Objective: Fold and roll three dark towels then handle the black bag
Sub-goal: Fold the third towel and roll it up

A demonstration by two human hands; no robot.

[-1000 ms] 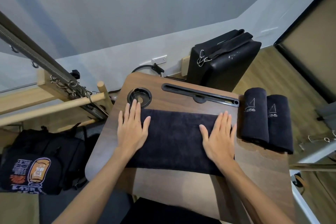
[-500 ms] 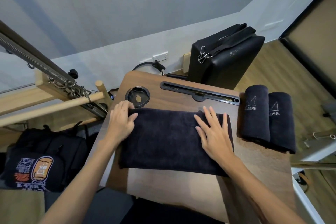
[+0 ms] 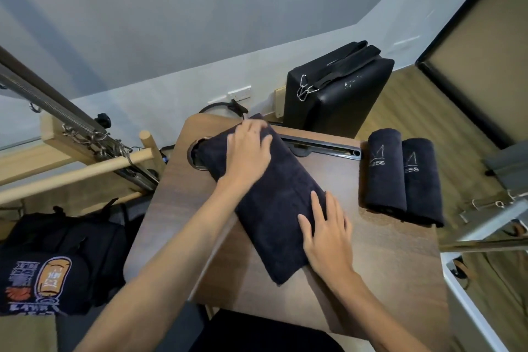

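Folded dark towel (image 3: pixel 274 197) had been turned diagonal on the wooden tray table (image 3: pixel 371 266), left of two rolled towels (image 3: pixel 403 177). It was pressed flat under left hand (image 3: pixel 248 148) and right hand (image 3: pixel 325 234), nothing gripped; rolling seemed next.

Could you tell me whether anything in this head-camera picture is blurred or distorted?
Head view: the left hand is smeared by motion at its fingertips; the right hand and folded towel look sharp; the wide lens bends the wall edges.
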